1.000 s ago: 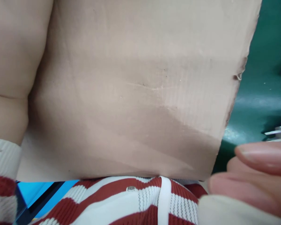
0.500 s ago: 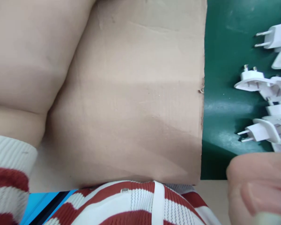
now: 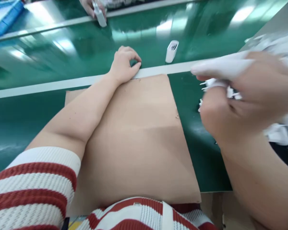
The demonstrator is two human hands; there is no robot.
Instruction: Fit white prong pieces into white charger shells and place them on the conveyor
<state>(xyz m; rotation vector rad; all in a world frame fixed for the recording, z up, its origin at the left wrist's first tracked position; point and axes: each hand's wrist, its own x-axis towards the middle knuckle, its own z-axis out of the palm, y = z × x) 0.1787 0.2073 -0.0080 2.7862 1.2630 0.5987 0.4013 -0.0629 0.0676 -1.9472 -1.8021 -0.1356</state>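
Observation:
My left hand [image 3: 126, 64] rests at the far edge of a brown cardboard sheet [image 3: 139, 134], over the white strip. Its fingers are loosely curled, thumb and forefinger tips close together with a gap behind them, and nothing shows between them. My right hand [image 3: 244, 89] is raised over the right side of the table and smeared by motion. A long white shape, perhaps a finger covering, runs along its fingers; whether it grips anything cannot be made out. White plug pieces [image 3: 207, 83] with metal pins lie behind it, partly hidden.
A white charger housing [image 3: 172, 51] stands on the green surface past the white strip [image 3: 62, 83]. Across from me another person's hand [image 3: 91, 8] holds a similar white piece [image 3: 100, 17]. A blue tray [image 3: 7, 19] is at far left. Many white pieces [image 3: 278, 44] are heaped at right.
The view has lifted and widened, bringing my left hand and the far side of the table into sight. My right hand has risen from the lower right corner to above the plug pieces.

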